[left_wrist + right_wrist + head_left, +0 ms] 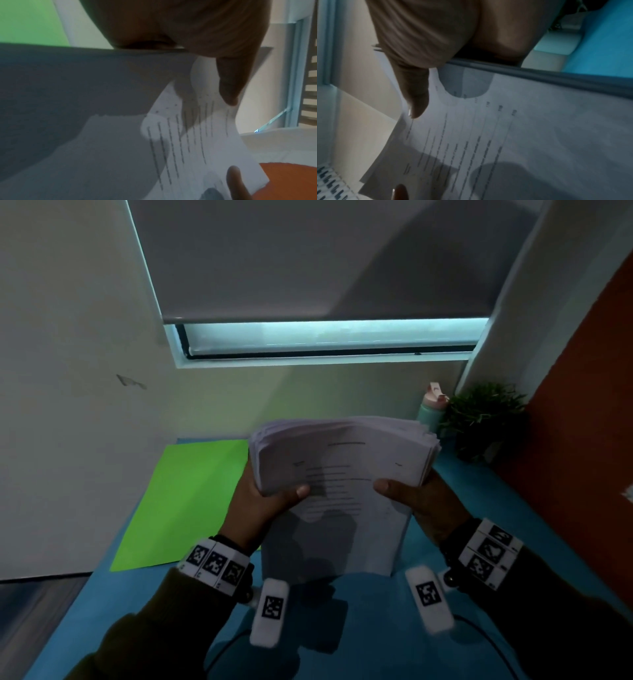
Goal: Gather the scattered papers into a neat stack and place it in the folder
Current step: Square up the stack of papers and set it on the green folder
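A thick stack of white printed papers [342,474] stands nearly upright on the blue table [342,628], its top edges fanned and uneven. My left hand [263,501] grips its left side, thumb across the front sheet. My right hand [418,498] grips the right side the same way. The left wrist view shows the left thumb [229,81] pressed on the printed sheet [188,135]. In the right wrist view the right thumb [416,94] lies on the page [488,135]. A bright green folder [185,501] lies flat to the left of the stack.
A wall and a window with a lowered blind [308,261] stand behind the table. A teal bottle with a pink cap [432,409] and a small green plant [483,419] sit at the back right corner. An orange panel [582,440] borders the right.
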Motion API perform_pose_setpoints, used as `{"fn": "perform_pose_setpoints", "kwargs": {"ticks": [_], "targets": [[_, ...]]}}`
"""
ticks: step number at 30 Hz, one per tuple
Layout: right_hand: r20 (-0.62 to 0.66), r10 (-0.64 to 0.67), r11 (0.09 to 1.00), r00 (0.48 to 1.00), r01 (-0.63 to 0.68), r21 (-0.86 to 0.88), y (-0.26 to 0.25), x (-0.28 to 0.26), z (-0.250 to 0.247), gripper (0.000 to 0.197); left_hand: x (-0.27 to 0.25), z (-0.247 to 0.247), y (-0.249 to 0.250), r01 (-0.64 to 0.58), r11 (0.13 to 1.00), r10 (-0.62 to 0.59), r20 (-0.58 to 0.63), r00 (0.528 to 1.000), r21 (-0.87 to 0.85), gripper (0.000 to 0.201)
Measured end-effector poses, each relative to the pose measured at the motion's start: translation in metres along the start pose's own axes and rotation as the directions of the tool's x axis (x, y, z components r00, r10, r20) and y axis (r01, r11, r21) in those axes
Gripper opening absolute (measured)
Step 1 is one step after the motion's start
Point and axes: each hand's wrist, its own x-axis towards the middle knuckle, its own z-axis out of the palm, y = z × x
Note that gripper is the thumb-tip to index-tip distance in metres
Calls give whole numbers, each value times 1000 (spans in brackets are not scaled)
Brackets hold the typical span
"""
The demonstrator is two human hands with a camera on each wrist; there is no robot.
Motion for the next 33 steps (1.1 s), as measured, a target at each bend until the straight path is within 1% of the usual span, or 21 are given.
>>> {"fn": "perform_pose_setpoints", "kwargs": {"ticks": [2,4,7,9,11,14,16,18,20,21,22,24,25,26,27,28,29,30,31,32,33], "targets": [[-34,24,996,999,-27,-80,-1,2,9,57,2,10,6,33,996,-35,21,999,82,57],[-102,8,975,995,-30,-222,-7,6,20,23,10,18,10,13,974,-4,-39,999,228,42],[-195,-72,955,978,11,-298,-27,13,23,14,21,22,26,-37,970,71,-138,988,240,16],[-181,-122,972,976,80,-222,-42,14,20,11,23,21,36,-78,990,93,-124,988,117,19],[-131,-137,988,982,125,-94,-43,12,14,37,19,18,39,-107,992,112,-76,991,68,36],[-105,-102,994,989,98,-42,-26,6,4,74,5,11,21,-6,1000,6,-18,1000,26,52],[-99,-61,995,993,53,-82,-16,3,-3,84,-4,7,3,68,994,-69,8,998,86,49],[-96,-102,982,990,85,-166,-22,2,-8,89,-8,5,-11,124,976,-128,12,992,178,46],[-98,-235,904,967,180,-388,-40,8,-9,94,-6,4,-12,115,958,-121,7,993,263,48],[-77,-328,818,941,242,-522,-53,11,-9,95,-4,5,-11,96,950,-103,9,995,298,48],[-20,-439,693,898,325,-644,-66,14,-7,96,-3,7,-8,72,939,-83,18,996,337,45],[211,-610,320,764,481,-817,-90,18,0,92,1,10,-2,-3,901,-25,60,998,434,27],[334,-597,155,730,513,-844,-98,21,4,90,3,12,3,-52,880,9,92,996,473,17],[423,-528,87,737,541,-836,-102,24,8,88,4,14,8,-115,852,50,140,989,511,13],[466,-421,120,778,557,-822,-105,26,12,85,4,17,14,-196,814,97,204,974,547,12],[478,-319,209,818,553,-807,-104,29,14,79,5,19,20,-275,768,139,268,953,578,10],[496,-266,263,827,557,-788,-101,33,14,67,5,20,25,-336,731,173,314,934,595,9],[515,-243,242,822,566,-788,-99,34,16,51,6,21,29,-365,704,193,331,924,609,10],[532,-254,198,808,582,-789,-98,33,16,39,7,19,31,-366,696,203,320,926,618,13],[547,-281,189,789,604,-774,-94,33,12,40,8,17,33,-331,710,204,269,941,622,18],[532,-324,239,783,611,-754,-91,32,7,45,10,13,33,-270,734,200,182,963,623,26]]}}
